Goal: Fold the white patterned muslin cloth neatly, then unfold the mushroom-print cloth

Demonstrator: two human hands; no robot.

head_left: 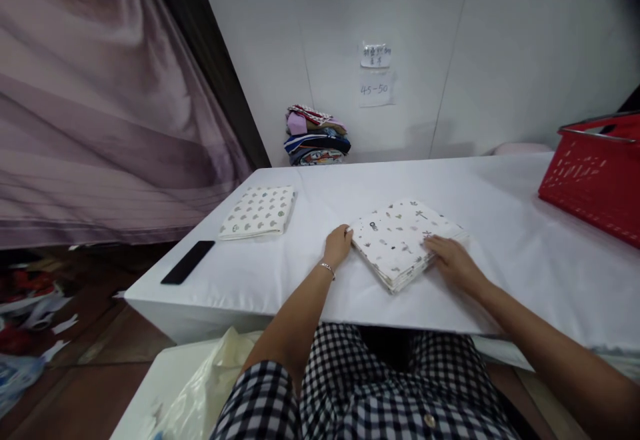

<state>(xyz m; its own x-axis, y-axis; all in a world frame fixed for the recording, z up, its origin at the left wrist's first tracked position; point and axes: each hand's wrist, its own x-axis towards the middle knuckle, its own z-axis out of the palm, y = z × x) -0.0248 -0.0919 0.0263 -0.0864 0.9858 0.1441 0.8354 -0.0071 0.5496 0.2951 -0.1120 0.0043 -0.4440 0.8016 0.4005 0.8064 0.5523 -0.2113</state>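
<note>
A folded white cloth [395,237] with small leaf-like and dragonfly prints lies at a slant on the table in front of me. Its layered edges show along the near side. My left hand [339,245] is closed on its left corner, the thumb at the edge and the other fingers mostly hidden. On the right side of the cloth, my right hand [456,263] rests with its fingers stretched flat over the top; its thumb is hidden. To the left lies a second folded white cloth [259,212] with rows of grey-green prints, apart from both hands.
A black phone-like slab [188,262] lies near the left edge of the white-covered table [310,273]. Folded fabrics [318,137] are stacked against the wall. A red basket [595,177] stands at the right. Below left, a pale plastic bag [210,377] sits on a white surface.
</note>
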